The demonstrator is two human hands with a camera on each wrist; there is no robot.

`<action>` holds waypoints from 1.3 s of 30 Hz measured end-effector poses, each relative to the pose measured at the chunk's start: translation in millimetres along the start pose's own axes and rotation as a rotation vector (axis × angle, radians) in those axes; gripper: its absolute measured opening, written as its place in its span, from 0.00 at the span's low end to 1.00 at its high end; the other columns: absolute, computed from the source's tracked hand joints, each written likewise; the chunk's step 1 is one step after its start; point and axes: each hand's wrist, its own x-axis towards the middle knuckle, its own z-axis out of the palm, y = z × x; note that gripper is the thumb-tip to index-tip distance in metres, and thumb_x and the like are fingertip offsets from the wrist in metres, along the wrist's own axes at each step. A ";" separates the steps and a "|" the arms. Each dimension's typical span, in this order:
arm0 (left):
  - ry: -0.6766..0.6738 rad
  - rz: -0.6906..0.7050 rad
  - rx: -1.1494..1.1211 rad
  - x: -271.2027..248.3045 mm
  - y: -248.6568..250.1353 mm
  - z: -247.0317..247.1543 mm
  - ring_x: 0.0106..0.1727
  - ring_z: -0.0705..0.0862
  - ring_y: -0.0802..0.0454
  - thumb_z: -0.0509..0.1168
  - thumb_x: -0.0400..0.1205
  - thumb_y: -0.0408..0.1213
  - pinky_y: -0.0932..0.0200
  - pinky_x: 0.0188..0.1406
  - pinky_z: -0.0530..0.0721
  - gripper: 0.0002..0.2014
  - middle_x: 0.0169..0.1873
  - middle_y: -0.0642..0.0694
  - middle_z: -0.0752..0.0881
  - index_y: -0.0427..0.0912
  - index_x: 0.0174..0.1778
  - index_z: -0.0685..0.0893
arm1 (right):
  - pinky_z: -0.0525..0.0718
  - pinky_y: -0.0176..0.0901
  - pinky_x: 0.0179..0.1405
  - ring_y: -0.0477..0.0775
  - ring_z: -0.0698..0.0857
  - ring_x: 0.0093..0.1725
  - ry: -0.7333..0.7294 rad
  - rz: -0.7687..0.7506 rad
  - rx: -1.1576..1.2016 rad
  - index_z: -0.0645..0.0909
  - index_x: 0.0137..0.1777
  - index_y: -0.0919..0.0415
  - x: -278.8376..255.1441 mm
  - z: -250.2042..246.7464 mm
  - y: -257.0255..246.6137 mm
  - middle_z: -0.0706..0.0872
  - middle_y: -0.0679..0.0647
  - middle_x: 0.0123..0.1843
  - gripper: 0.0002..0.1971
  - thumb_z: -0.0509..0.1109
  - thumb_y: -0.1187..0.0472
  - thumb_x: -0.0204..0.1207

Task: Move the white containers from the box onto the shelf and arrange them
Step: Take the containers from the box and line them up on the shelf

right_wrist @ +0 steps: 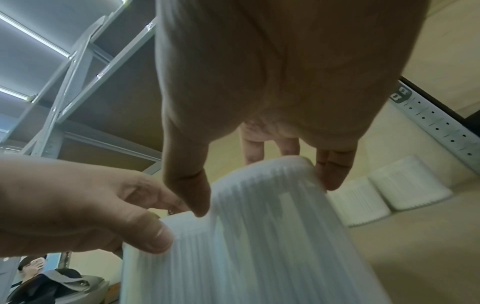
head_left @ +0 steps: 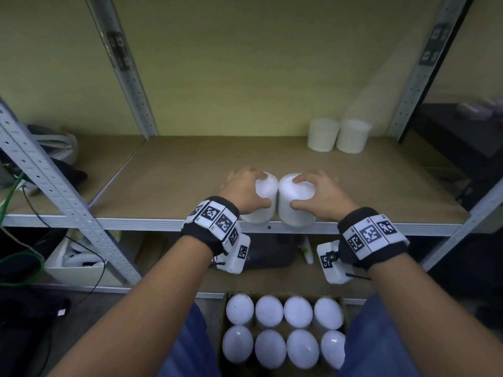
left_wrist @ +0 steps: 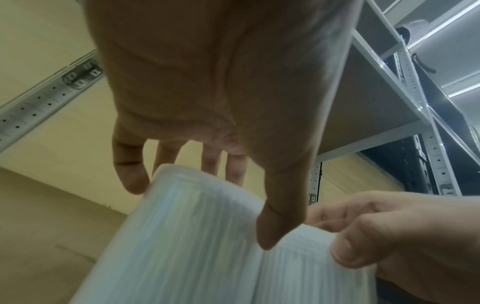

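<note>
White plastic fills the middle of the head view: the left hand (head_left: 243,189) grips the left container (head_left: 261,198) by its top, fingers curled round the rim, and the right hand (head_left: 317,193) grips the right container (head_left: 295,200) likewise. Both tubs stand touching at the front edge of the shelf (head_left: 190,170); their bases are hidden behind the metal lip. Two more containers (head_left: 339,135) sit at about two o'clock, near the back. At six o'clock the box (head_left: 283,333) holds eight lidded tubs, its lower edge cut off.

Left wrist view: fingertips (left_wrist: 131,181) and thumb clasp the blurred ribbed wall; the tub's bottom runs out of frame.

Right wrist view: same clasp, fingertips (right_wrist: 333,174) partly hidden behind the rim, probably pressing it.
</note>
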 end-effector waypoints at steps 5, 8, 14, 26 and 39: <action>0.019 -0.008 -0.008 -7.3 -1.8 -2.0 0.78 0.64 0.45 0.72 0.73 0.52 0.43 0.75 0.65 0.31 0.76 0.56 0.70 0.58 0.73 0.74 | 0.63 0.52 0.75 0.62 0.63 0.76 -0.047 -0.007 -0.078 0.73 0.74 0.46 -8.3 -4.6 -3.6 0.67 0.50 0.76 0.32 0.76 0.47 0.68; 0.097 0.033 -0.007 -15.5 1.9 -1.5 0.76 0.65 0.49 0.71 0.75 0.52 0.45 0.70 0.64 0.25 0.73 0.57 0.71 0.59 0.69 0.77 | 0.65 0.54 0.74 0.61 0.64 0.73 0.027 -0.050 -0.101 0.75 0.72 0.46 -17.7 -6.6 -6.6 0.70 0.48 0.73 0.29 0.74 0.45 0.69; 0.125 0.172 -0.036 -26.9 2.3 -1.2 0.65 0.78 0.52 0.67 0.79 0.41 0.61 0.63 0.74 0.14 0.59 0.51 0.83 0.47 0.60 0.84 | 0.70 0.41 0.67 0.53 0.73 0.68 0.074 -0.165 -0.144 0.83 0.62 0.55 -28.9 -8.7 -9.5 0.81 0.50 0.63 0.15 0.69 0.56 0.77; 0.212 0.214 -0.033 -18.3 -1.8 7.4 0.64 0.81 0.51 0.61 0.81 0.25 0.66 0.61 0.74 0.16 0.62 0.47 0.84 0.43 0.60 0.86 | 0.79 0.44 0.64 0.52 0.81 0.64 0.095 -0.177 -0.151 0.86 0.59 0.56 -21.7 -7.1 -8.2 0.84 0.52 0.63 0.12 0.67 0.64 0.78; 0.232 0.150 -0.043 43.9 -4.8 9.7 0.63 0.83 0.48 0.59 0.79 0.21 0.58 0.63 0.80 0.19 0.61 0.44 0.85 0.42 0.60 0.87 | 0.81 0.46 0.65 0.54 0.84 0.64 0.114 -0.104 -0.127 0.86 0.60 0.57 36.1 -4.4 -7.5 0.86 0.53 0.65 0.14 0.67 0.66 0.78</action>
